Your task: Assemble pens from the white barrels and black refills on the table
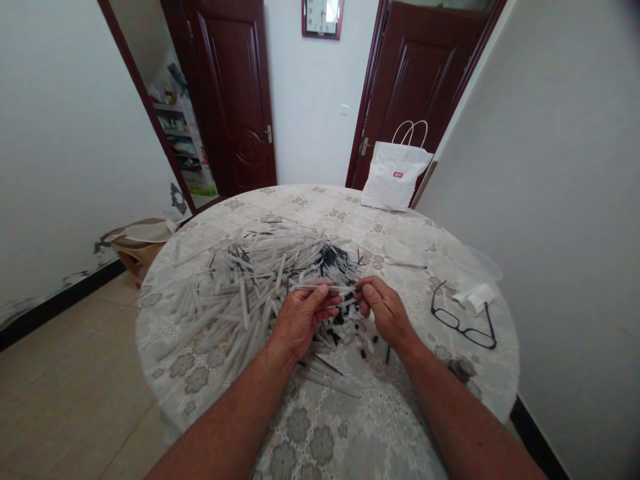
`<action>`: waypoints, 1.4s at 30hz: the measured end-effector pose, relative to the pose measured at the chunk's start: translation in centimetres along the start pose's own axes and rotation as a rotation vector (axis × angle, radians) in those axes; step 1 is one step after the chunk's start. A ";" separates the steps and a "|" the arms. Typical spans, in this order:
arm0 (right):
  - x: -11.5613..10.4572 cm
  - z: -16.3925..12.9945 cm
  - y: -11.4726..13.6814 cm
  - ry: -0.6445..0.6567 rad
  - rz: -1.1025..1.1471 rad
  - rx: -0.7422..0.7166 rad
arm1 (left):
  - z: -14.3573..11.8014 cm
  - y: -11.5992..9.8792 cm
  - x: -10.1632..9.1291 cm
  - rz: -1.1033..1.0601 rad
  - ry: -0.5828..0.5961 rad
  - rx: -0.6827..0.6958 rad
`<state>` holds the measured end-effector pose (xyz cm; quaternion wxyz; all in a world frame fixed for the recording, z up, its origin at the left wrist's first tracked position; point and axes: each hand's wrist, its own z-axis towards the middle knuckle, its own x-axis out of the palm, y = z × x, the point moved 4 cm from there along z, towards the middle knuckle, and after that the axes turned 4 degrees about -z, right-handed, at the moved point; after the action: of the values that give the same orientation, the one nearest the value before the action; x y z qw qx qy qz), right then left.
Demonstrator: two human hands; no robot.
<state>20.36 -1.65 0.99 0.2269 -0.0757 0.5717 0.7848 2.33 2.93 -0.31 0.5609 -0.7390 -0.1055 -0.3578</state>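
My left hand point(303, 317) pinches a slim whitish pen-like tube point(345, 289) between thumb and fingers, holding it level above the table. At the tube's right end, my right hand point(384, 308) has its fingertips closed on a dark tip. Beneath and left of the hands spreads a large heap of translucent whitish tubes point(240, 300). A cluster of thin dark-ended sticks point(334, 257) lies just beyond my hands. Several small black pieces, like caps point(363, 354), are scattered below my right hand.
The round table point(310, 433) has a flowered cloth. A white paper bag point(397, 175) stands at its far right edge. Eyeglasses point(463, 329), a crumpled white tissue point(477, 299) and a small dark roundish object point(463, 369) lie at right. A stool point(137, 250) stands at left.
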 end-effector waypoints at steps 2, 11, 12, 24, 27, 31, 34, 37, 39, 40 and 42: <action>0.0 -0.1 0.0 0.005 0.001 -0.025 | 0.0 0.0 -0.1 -0.001 0.001 0.007; 0.5 -0.1 -0.6 0.069 0.003 0.006 | -0.2 0.1 0.1 0.021 0.006 -0.007; 0.5 -0.1 -0.7 0.052 0.025 0.007 | -0.1 0.0 0.1 0.016 0.003 -0.002; 0.7 -0.3 -0.3 0.098 0.008 -0.034 | -0.2 0.0 0.1 0.015 -0.004 0.001; 0.4 -0.4 -0.3 0.037 0.020 -0.036 | -0.2 -0.1 0.1 0.008 -0.009 0.010; 0.5 -0.3 -0.2 0.059 -0.058 -0.030 | -0.2 0.0 0.2 0.023 0.003 0.007; 0.6 -0.2 -0.4 0.093 -0.045 -0.008 | -0.1 0.0 0.2 0.038 0.001 0.012; 0.3 -0.2 -0.6 0.039 0.035 -0.007 | -0.1 0.0 0.2 0.043 -0.004 0.025; 0.2 -0.2 -0.5 0.013 0.029 -0.025 | -0.1 0.0 0.2 0.047 -0.007 0.032; 0.2 -0.2 -0.4 0.017 0.001 -0.032 | -0.1 0.0 0.2 0.051 -0.006 0.032; 0.3 -0.2 -0.3 0.043 -0.063 -0.037 | 0.0 0.1 0.1 0.060 0.000 0.027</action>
<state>20.24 -1.68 0.54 0.2378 -0.1147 0.5592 0.7858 2.44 2.85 -0.32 0.5814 -0.7342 -0.0878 -0.3394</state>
